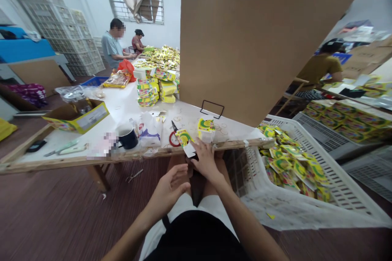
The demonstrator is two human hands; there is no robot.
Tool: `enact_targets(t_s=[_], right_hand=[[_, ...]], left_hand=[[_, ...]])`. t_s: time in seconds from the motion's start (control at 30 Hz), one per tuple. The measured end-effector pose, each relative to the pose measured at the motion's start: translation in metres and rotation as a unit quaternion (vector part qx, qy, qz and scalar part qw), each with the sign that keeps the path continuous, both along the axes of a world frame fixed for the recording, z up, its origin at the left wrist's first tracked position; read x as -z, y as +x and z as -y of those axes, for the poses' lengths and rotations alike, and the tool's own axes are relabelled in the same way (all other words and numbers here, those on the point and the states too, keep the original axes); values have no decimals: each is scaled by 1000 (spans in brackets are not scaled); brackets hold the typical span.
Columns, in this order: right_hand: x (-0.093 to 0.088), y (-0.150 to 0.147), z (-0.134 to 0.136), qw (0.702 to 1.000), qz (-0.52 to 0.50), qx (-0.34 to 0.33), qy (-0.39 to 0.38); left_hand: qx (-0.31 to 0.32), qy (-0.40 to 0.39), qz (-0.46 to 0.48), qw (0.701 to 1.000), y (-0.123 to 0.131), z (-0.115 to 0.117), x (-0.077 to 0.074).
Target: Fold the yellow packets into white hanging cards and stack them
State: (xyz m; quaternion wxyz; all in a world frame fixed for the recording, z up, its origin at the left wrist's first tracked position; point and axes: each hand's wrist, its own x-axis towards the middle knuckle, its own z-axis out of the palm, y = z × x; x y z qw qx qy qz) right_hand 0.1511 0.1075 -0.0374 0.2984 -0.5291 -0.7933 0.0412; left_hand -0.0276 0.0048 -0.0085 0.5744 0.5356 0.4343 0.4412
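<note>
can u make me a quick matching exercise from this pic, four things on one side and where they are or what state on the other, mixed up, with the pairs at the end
Column one
1. left hand
2. yellow-and-green carton nearest the scissors
3. mug
4. white crate beside the right leg

Column two
A. dark, upright on the table
B. filled with a heap of packs
C. in the grip of the right hand
D. open, with nothing in it

Right pairs: 1-D, 2-C, 3-A, 4-B
</note>
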Motion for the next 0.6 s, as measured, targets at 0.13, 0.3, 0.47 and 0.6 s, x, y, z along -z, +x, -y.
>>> enact_targets(t_s=[0.13,0.3,0.47,0.6], right_hand=[[-7,-18,5,995,-98,-22,-19],[-62,12,36,929,-290,-211,-87],[-76,13,54,837,-425,-270,-217],[-68,6,65,899,-434,-49,14]], left_hand=[[-91,23,-32,995,-16,-4,-1],[-184,157,-123,962,-18,-8,-10],[77,30,-21,996,3,2,-12],[46,-57,57,996,7,5,-9]])
